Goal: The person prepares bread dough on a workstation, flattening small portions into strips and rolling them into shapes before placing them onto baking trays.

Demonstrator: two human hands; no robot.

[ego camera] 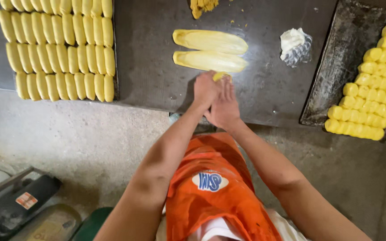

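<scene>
My left hand and my right hand are pressed together at the near edge of a dark metal table, with a small piece of yellow dough caught between them. Just beyond the hands lie two long flattened yellow dough strips, a far strip and a near strip, side by side. I wear an orange apron.
A tray at the left holds rows of several yellow dough logs. A dark tray at the right holds rows of yellow dough rolls. A white lump on clear plastic and dough scraps lie on the table. Concrete floor below.
</scene>
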